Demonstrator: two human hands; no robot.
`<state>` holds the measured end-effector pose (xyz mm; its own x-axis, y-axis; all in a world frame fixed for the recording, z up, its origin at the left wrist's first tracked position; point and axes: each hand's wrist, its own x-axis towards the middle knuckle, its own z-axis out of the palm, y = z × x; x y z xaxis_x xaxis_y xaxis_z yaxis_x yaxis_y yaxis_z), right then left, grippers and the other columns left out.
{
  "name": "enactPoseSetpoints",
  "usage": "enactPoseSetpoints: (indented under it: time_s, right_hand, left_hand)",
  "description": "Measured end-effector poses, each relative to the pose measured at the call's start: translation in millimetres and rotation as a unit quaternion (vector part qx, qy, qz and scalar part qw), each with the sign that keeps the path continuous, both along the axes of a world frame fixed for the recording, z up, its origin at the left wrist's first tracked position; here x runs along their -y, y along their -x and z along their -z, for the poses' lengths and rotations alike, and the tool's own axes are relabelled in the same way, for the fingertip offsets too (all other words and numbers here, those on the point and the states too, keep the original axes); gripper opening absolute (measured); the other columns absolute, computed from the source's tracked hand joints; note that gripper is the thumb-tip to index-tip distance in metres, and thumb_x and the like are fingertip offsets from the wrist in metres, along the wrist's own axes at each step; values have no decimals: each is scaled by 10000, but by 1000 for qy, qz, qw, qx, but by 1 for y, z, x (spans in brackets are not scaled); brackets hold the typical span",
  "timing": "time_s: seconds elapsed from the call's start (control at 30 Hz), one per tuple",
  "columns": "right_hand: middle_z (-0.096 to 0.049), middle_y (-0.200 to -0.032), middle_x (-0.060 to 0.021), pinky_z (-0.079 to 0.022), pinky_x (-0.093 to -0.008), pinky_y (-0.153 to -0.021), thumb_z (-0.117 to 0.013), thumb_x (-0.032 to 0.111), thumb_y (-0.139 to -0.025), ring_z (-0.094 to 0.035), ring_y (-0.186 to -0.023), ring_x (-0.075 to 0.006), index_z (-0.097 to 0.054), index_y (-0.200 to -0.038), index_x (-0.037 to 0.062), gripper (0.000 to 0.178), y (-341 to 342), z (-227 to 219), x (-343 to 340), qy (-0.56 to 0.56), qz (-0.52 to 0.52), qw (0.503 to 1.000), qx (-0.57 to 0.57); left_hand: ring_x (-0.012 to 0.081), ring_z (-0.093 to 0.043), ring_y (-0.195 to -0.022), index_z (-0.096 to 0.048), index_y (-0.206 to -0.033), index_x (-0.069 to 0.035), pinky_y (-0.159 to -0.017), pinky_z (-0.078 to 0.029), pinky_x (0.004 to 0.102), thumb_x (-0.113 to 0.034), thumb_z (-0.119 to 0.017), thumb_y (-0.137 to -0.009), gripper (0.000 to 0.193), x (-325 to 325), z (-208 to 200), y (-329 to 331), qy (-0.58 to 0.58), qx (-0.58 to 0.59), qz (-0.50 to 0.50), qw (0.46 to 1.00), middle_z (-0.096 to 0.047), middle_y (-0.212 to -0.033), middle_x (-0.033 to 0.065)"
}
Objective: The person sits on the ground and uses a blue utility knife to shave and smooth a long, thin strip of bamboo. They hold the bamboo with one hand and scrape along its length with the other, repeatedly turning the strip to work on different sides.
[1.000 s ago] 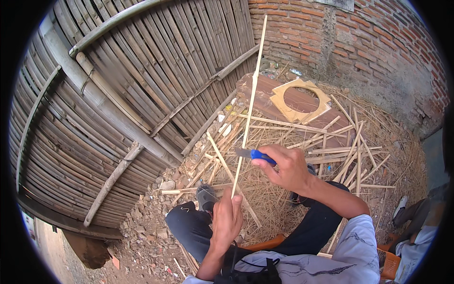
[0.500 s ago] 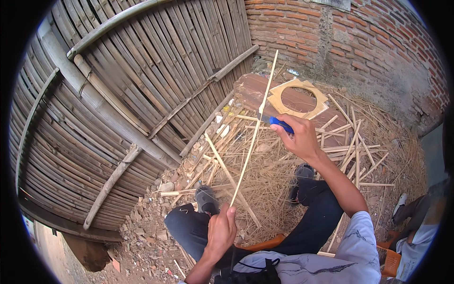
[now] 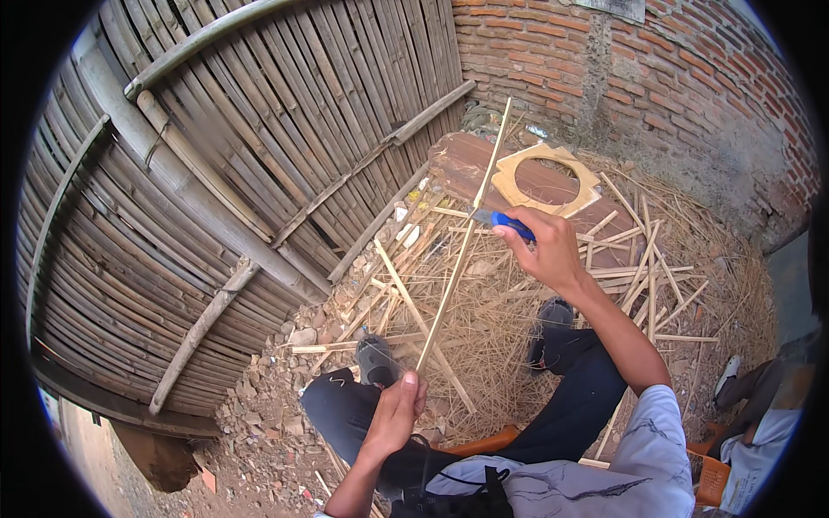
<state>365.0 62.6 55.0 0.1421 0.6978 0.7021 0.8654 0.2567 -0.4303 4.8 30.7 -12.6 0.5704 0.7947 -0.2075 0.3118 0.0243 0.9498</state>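
Note:
My left hand is closed on the near end of a long pale bamboo strip, which slants up and away from me. My right hand grips a utility knife with a blue handle. Its blade lies against the strip, past the strip's middle. Beyond the blade the strip runs on toward the brick wall. Behind the knife, a tan board with a round hole lies on a reddish-brown plank.
Many cut bamboo strips and shavings cover the ground around my feet. A bamboo slat wall stands on the left, a brick wall at the back. At the right edge, another person sits near an orange chair.
My left hand has shifted slightly left with the strip's near end, and the strip has turned a little. The knife stays at nearly the same place on it.

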Motion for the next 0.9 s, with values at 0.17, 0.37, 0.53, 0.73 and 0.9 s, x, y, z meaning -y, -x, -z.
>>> enactPoseSetpoints:
  time_s: [0.17, 0.37, 0.53, 0.73, 0.9]
  right_hand:
    - [-812, -893, -137, -583, -359, -583, -773, 327, -1016, -767, -647, -243, -795, -1094, 22, 316, -4, 6, -4, -44, 11, 998, 36]
    - [-797, -872, -162, -571, -389, -628, -730, 345, -1045, -743, -652, -266, -786, -1128, -1, 360, -33, 7, -20, -25, 115, 992, -36]
    - [-766, -801, -167, -507, -386, -642, -675, 381, -1078, -682, -642, -258, -778, -1118, 13, 384, -114, -4, 0, -39, 225, 966, -123]
    - [-768, -844, -167, -560, -446, -721, -722, 480, -1015, -753, -761, -347, -740, -1168, 62, 446, -70, 9, -2, 88, 146, 979, -110]
    - [-774, -889, -173, -560, -453, -750, -750, 442, -1004, -756, -803, -349, -717, -1200, 65, 426, -73, 18, -5, 138, 129, 975, -119]
  left_hand:
    - [272, -532, -569, -536, -932, -7, -579, -422, 432, -415, -339, -1210, 532, 7, -18, -10, -204, -124, -49, 970, -494, -642, 107]
    - [254, -515, -586, -542, -924, -1, -603, -429, 425, -411, -333, -1209, 541, 8, -10, 6, -116, -77, -11, 990, -498, -650, 104]
    - [169, -458, -613, -521, -875, -25, -605, -390, 379, -455, -309, -1207, 583, 17, 6, 34, -47, -83, -65, 993, -450, -663, 51]
    - [55, -275, -532, -537, -893, -102, -457, -207, 249, -563, -309, -1192, 594, -22, 5, 54, 257, 74, -39, 963, -375, -669, -53]
    - [49, -349, -542, -614, -978, -38, -484, -262, 247, -512, -409, -1186, 557, -40, -23, 71, 116, 17, -54, 992, -415, -676, -53]
